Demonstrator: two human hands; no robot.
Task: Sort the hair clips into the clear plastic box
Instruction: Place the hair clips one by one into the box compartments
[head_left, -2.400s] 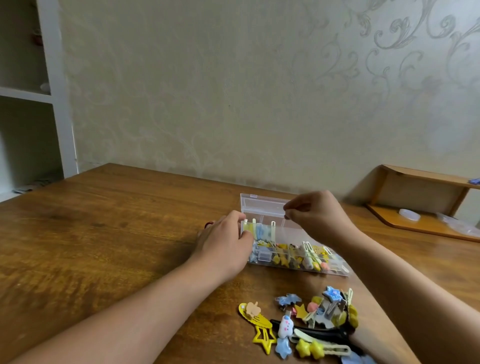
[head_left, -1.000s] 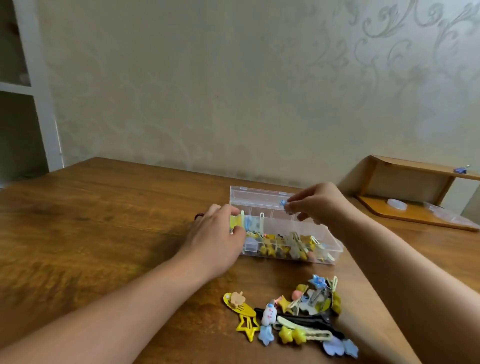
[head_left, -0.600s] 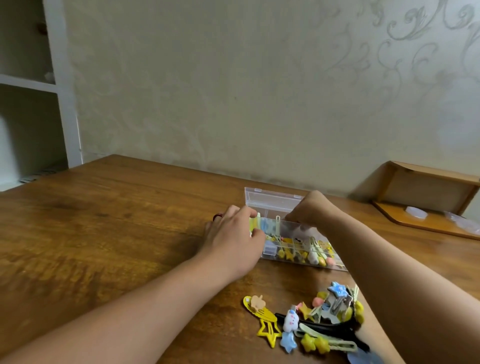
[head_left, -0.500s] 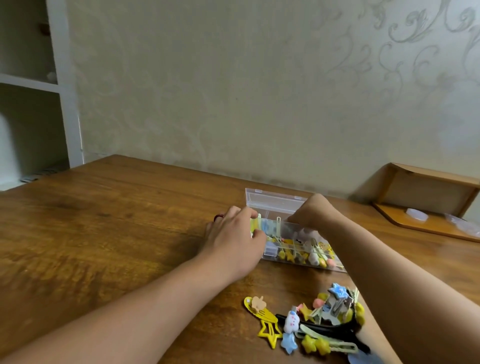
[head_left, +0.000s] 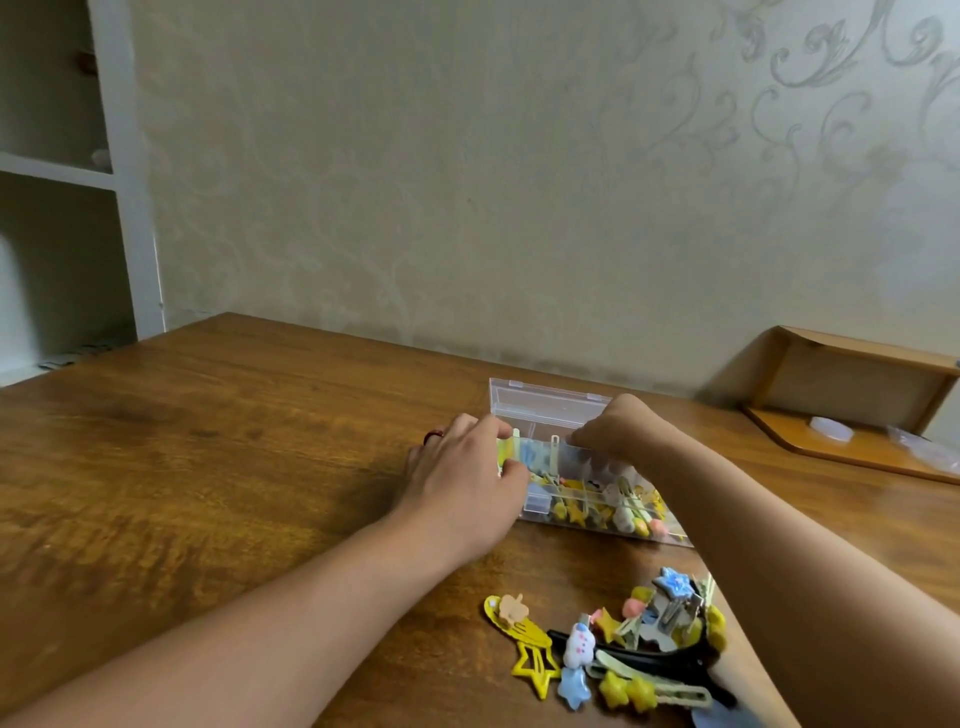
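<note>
The clear plastic box (head_left: 540, 503) lies on the wooden table (head_left: 208, 467) with its lid (head_left: 545, 408) folded back. Several yellow, green and blue hair clips fill its compartments. My left hand (head_left: 462, 483) grips the box's left end, thumb on the front wall. My right hand (head_left: 615, 428) is lowered into the back of the box with its fingertips pinched together; the small blue clip it carried is hidden under them. A pile of loose hair clips (head_left: 623, 644) lies near the front edge, with a yellow star clip (head_left: 524, 644) and a long black clip (head_left: 649, 662) among them.
A wooden corner shelf (head_left: 852, 405) with a white disc stands at the back right of the table. White wall shelving (head_left: 119, 208) rises at the far left. A small red ring (head_left: 432, 435) shows by my left hand's fingers. The wall runs right behind the box.
My right hand, which pinched a small blue clip above the box, has come down into the box's back part. My left hand has stayed on the box's left end.
</note>
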